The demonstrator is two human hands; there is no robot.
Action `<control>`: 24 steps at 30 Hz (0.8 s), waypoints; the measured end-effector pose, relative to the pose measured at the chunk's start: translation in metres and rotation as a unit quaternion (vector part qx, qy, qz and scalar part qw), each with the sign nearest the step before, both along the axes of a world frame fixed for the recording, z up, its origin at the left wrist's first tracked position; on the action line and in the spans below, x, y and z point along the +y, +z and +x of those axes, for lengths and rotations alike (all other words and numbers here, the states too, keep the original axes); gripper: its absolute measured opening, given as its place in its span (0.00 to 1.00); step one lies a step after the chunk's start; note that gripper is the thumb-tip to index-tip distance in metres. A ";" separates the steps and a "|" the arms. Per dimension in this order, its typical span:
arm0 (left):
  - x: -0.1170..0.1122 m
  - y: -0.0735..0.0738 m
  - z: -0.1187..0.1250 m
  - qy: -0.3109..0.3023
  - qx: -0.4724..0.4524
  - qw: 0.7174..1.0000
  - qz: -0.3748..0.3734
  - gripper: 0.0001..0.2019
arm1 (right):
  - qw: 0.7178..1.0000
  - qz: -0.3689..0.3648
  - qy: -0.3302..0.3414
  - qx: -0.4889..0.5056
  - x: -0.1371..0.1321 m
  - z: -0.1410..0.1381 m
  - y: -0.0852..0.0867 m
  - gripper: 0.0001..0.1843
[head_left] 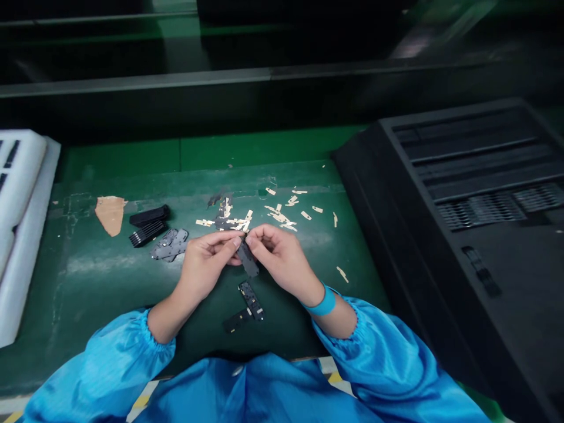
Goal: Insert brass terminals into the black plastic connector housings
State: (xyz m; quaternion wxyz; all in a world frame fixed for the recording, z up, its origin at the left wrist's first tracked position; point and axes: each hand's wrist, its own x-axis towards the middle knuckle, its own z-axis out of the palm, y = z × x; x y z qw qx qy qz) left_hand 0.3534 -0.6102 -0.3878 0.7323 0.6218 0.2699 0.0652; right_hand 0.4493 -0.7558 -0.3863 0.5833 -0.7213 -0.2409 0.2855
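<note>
Both my hands meet over the green mat (106, 276), pinching a small flat black part (248, 262) between them. My left hand (206, 263) grips its upper end with thumb and forefinger closed. My right hand (279, 257), with a blue wrist strap (323, 304), pinches the same end from the other side. Just below my hands, near me, lie two more black parts (245, 305). Beyond my fingers lies a scatter of several small tan strips (280, 214).
A stack of black parts (148, 224) and a grey pile (170, 244) lie left of my hands, beside a tan paper scrap (110, 213). A white foam tray (20, 223) stands at far left. A big black tray (476, 235) fills the right.
</note>
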 end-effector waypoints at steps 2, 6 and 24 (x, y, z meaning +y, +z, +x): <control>-0.001 0.001 -0.001 -0.007 -0.003 1.000 -0.001 0.12 | 0.997 -0.028 -0.019 -0.070 -0.001 -0.002 0.003 0.07; -0.003 0.003 -0.002 -0.011 0.001 1.000 0.013 0.14 | 0.984 -0.051 -0.042 -0.168 -0.001 -0.005 0.006 0.05; -0.012 0.007 -0.004 0.002 -0.010 0.994 0.108 0.11 | 0.974 -0.073 -0.053 -0.206 -0.001 -0.010 0.004 0.05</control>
